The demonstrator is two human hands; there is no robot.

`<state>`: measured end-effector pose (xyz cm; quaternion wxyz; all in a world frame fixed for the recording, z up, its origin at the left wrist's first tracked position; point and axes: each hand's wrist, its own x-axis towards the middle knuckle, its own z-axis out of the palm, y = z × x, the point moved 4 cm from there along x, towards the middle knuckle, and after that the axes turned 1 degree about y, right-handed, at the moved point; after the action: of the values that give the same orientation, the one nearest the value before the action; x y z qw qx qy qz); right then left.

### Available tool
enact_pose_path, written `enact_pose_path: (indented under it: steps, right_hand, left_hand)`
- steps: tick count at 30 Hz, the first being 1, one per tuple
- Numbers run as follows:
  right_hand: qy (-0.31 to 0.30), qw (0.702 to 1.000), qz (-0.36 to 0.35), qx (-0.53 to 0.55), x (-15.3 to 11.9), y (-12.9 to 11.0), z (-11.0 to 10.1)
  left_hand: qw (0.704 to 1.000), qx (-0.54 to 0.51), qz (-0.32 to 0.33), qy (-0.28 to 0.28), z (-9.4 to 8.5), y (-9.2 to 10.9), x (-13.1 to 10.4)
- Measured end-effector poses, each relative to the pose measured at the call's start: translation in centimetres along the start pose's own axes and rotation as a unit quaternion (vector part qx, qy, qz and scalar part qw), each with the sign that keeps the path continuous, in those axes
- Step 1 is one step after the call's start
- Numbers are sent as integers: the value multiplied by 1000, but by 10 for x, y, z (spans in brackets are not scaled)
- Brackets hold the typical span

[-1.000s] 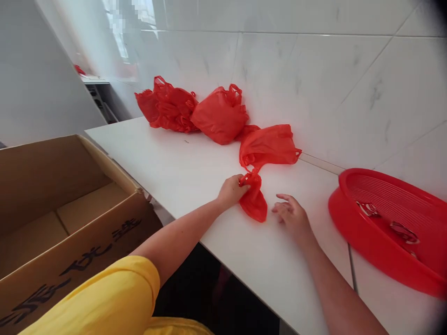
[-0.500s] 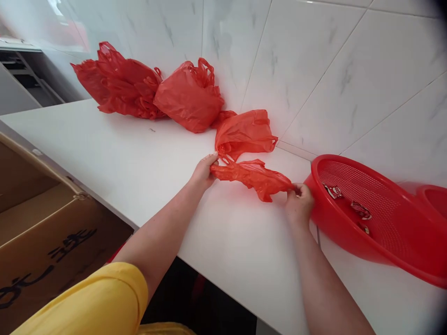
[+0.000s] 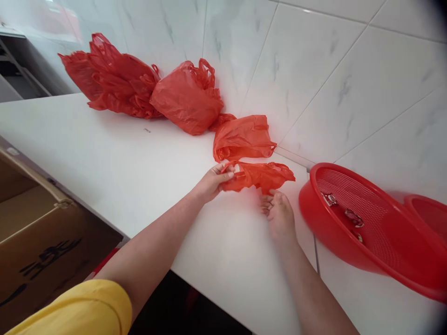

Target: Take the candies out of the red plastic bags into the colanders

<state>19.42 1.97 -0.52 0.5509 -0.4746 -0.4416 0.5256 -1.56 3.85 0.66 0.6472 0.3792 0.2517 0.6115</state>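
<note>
A thin red plastic bag (image 3: 260,176) stretches sideways just above the white tabletop. My left hand (image 3: 214,180) pinches its left end between thumb and fingers. Just below the bag's lower edge is my right hand (image 3: 278,210), its fingers slightly curled and apart, with nothing seen in its grip; the fingertips come close to the plastic, and whether they touch it I cannot tell. Another red plastic bag (image 3: 244,137) lies right behind, against the wall.
Farther left along the tiled wall sit a bulging red bag (image 3: 186,97) and a heap of red bags (image 3: 118,83). A red perforated basket (image 3: 314,218) with a few small wrapped pieces stands at the right. An open cardboard box (image 3: 38,242) is below the table's left edge.
My right hand has let go of the bag's right end and moved left and down, beneath it. My left hand has shifted slightly right, still gripping the bag.
</note>
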Motion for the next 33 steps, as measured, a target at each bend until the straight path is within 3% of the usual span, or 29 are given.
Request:
enact_pose_path:
  steps: [3, 5, 10, 13, 16, 18, 22, 25, 28, 31, 33]
  right_hand:
    - [-68, 997, -24, 34, 1, 0, 11]
    - [-91, 995, -26, 29, 1, 1, 13]
    - [-64, 997, -6, -30, 7, 6, 3]
    - [-19, 993, 39, 107, 20, 9, -12]
    - [30, 966, 75, 246, 35, 10, -33]
    - [48, 953, 87, 287, 41, 11, -44]
    - [52, 945, 103, 306, 43, 15, -49]
    - [29, 952, 99, 288, 40, 17, -43]
    - [8, 958, 90, 273, 37, 15, -38]
    - [-4, 960, 74, 271, 34, 11, -36]
    - [-11, 961, 68, 266, 32, 11, -35]
  left_hand:
    - [988, 77, -63, -120, 26, -17, -11]
    - [972, 136, -85, -172, 40, -25, -19]
    - [946, 250, -114, -174, 50, -34, -27]
    - [957, 263, -82, -94, 37, -27, -20]
    - [959, 265, -9, 101, 10, -11, -10]
    - [952, 231, 34, 199, -6, -2, -7]
    - [951, 133, 75, 268, -22, 6, -4]
    - [916, 134, 135, 353, -33, 13, -9]
    - [856, 200, 196, 434, -37, 26, -18]
    - [796, 313, 278, 437, -22, 45, -27]
    - [778, 408, 330, 345, 4, 51, -31]
